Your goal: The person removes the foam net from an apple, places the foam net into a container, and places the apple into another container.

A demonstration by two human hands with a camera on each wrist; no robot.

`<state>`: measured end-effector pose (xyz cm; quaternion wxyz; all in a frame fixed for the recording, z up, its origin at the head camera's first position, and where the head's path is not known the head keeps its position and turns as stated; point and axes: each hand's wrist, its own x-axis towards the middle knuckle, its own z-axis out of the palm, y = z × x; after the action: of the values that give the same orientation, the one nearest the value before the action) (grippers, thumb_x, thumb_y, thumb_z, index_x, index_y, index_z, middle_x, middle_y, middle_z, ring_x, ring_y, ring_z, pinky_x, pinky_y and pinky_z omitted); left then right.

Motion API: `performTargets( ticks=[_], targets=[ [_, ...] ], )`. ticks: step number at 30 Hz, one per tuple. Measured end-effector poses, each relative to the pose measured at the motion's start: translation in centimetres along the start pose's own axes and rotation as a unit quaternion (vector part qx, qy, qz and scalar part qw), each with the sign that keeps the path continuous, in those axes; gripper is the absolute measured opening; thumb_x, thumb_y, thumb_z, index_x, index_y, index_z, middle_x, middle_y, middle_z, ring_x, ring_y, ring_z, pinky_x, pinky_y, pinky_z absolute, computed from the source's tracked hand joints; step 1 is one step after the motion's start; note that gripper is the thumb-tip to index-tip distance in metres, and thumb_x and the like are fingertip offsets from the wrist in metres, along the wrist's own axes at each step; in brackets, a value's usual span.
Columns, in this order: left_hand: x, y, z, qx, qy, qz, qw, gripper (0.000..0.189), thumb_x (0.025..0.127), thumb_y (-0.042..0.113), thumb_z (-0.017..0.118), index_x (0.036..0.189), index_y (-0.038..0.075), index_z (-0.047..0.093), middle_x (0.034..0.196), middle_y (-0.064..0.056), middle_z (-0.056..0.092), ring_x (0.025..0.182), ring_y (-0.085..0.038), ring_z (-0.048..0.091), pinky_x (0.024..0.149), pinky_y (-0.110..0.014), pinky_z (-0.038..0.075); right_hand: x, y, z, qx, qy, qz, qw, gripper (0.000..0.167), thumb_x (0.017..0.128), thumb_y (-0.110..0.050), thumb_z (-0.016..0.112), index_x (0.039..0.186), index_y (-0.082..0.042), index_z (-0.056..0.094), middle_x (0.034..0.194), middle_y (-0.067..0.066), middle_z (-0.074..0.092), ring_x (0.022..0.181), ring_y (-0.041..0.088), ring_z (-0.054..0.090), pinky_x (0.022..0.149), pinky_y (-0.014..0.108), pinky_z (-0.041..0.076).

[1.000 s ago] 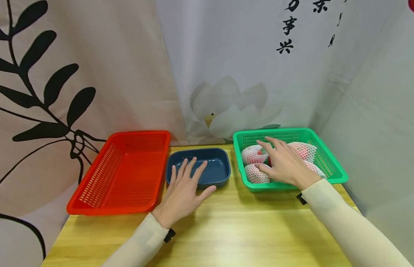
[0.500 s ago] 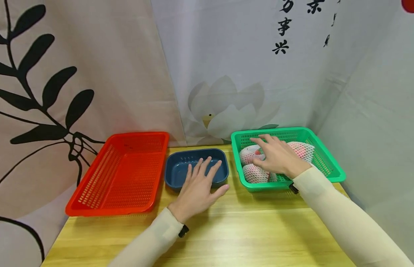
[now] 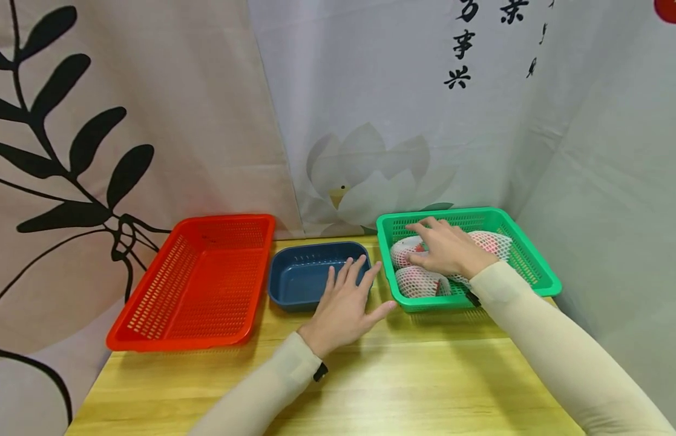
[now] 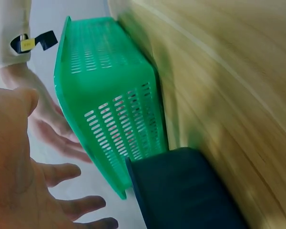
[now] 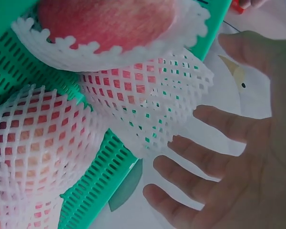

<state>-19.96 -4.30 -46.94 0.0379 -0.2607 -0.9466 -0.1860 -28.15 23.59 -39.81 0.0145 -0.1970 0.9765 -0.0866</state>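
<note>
In the head view my right hand (image 3: 452,248) hovers over the green basket (image 3: 436,304), fingers spread and loosely bent. Several red-pink fruits in white foam nets (image 3: 419,281) lie in that basket; the hand partly covers them. The right wrist view shows the right hand (image 5: 248,162) with nothing in its grasp, its fingertips close to a netted fruit (image 5: 128,90). One fruit (image 5: 105,24) bulges bare from its net. My left hand (image 3: 340,315) is spread in the air at the front right of the blue basin (image 3: 299,281), holding nothing.
A red basket (image 3: 218,278) stands at the left, with the blue basin between it and the green basket. All three rest on a wooden table (image 3: 425,375). Printed cloth curtains (image 3: 370,91) hang right behind them and along the right side.
My left hand has moved to the right, from over the blue basin toward the green basket. The right hand has shifted slightly left and down over the fruits.
</note>
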Motion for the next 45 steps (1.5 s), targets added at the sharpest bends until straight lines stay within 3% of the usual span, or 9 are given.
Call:
performTargets(
  ticks=[19, 37, 45],
  targets=[
    [2.1, 1.2, 1.2, 0.008, 0.001, 0.006, 0.9999, 0.089, 0.116, 0.079, 0.046, 0.185, 0.025, 0.034, 0.192, -0.019, 0.030, 0.178, -0.050, 0.031, 0.140, -0.082, 0.027, 2.2, 0.1, 0.4, -0.027, -0.040, -0.020, 0.9986, 0.067, 0.113, -0.047, 0.074, 0.168, -0.011, 0.062, 0.166, 0.031, 0.061, 0.148, 0.057, 0.064, 0.113, 0.077, 0.059],
    [3.7, 1.9, 2.3, 0.004, 0.001, 0.006, 1.0000, 0.092, 0.116, 0.080, 0.043, 0.188, 0.027, 0.024, 0.196, -0.017, 0.021, 0.179, -0.050, 0.028, 0.141, -0.081, 0.026, 4.2, 0.4, 1.2, -0.016, -0.108, 0.005, 0.9940, 0.068, 0.114, -0.045, 0.072, 0.171, -0.012, 0.058, 0.179, 0.031, 0.049, 0.164, 0.055, 0.051, 0.124, 0.080, 0.051],
    [4.0, 2.0, 2.5, -0.001, -0.002, -0.007, 1.0000, 0.099, 0.115, 0.081, 0.042, 0.189, 0.019, 0.018, 0.197, -0.013, 0.017, 0.181, -0.050, 0.022, 0.141, -0.082, 0.024, 5.1, 1.0, 1.8, -0.002, -0.150, 0.022, 0.9885, 0.071, 0.114, -0.044, 0.071, 0.174, -0.012, 0.053, 0.181, 0.029, 0.047, 0.167, 0.053, 0.048, 0.128, 0.080, 0.047]
  ],
)
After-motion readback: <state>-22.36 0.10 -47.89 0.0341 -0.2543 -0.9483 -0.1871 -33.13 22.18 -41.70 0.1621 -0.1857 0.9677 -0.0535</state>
